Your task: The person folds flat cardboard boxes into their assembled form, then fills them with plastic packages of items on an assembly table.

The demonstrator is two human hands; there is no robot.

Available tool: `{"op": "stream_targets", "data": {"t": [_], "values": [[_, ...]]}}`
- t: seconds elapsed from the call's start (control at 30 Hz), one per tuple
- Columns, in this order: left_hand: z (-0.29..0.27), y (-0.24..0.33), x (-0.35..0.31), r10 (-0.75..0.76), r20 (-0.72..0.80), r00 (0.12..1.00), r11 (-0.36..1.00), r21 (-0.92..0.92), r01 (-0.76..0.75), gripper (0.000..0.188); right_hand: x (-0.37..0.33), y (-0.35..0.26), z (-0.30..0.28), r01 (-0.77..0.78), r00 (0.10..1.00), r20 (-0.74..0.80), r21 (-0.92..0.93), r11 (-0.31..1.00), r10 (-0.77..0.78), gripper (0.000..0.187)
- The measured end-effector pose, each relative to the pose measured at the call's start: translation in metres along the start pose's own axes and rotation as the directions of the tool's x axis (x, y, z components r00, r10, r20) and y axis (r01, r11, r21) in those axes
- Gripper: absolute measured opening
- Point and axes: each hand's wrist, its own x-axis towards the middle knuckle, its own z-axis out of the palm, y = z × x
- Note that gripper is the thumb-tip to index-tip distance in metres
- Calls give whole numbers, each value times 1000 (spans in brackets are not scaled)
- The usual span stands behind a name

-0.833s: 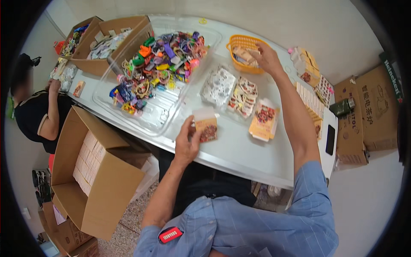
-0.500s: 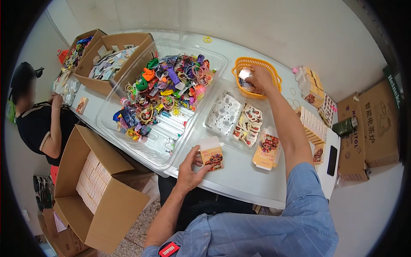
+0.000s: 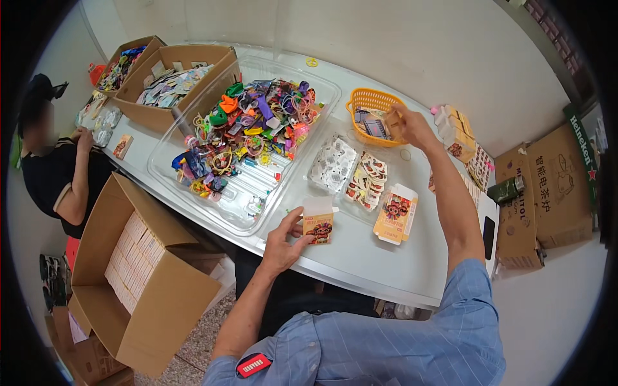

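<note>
My left hand grips a small orange carton with a cartoon figure by its left side, near the table's front edge. The carton's white top flap stands up. At the right rim of an orange plastic basket, my right hand pinches a small tan piece whose kind I cannot make out. Dark printed cards lie in the basket. Nearer me, a clear tray holds black-and-white packets and cartoon die-cut cards. Flattened-looking orange cartons lie right of it.
A large clear bin of colourful trinkets fills the table's middle. Cardboard boxes stand at the back left. An open carton of small boxes is at lower left, near a co-worker. A phone lies at the right edge.
My right hand has come up out of the basket toward its right rim, with a tan piece in its fingers. The left hand keeps its hold on the carton. The view has shifted slightly.
</note>
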Motion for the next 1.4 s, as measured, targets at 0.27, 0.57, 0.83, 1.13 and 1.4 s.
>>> {"op": "stream_targets", "data": {"t": [0.27, 0.57, 0.83, 1.13, 1.4], "values": [[-4, 0, 2, -39, 37, 999, 994, -102, 42, 75, -86, -134, -21, 155, 947, -262, 878, 453, 185, 31], [-2, 2, 3, -53, 77, 996, 980, -189, 67, 73, -149, -194, 73, 93, 991, -114, 962, 256, 67, 29], [-5, 3, 0, -20, 82, 996, 986, -162, 33, 73, -148, -193, 66, -21, 993, -14, 955, 295, 118, 26], [-4, 5, 2, -11, 85, 996, 986, -162, 25, 73, -153, -186, 58, -92, 994, 69, 949, 301, 88, 23], [-5, 1, 2, -13, 77, 997, 981, -193, 28, 76, -155, -193, 40, 281, 956, -203, 417, 864, -212, 12]]}}
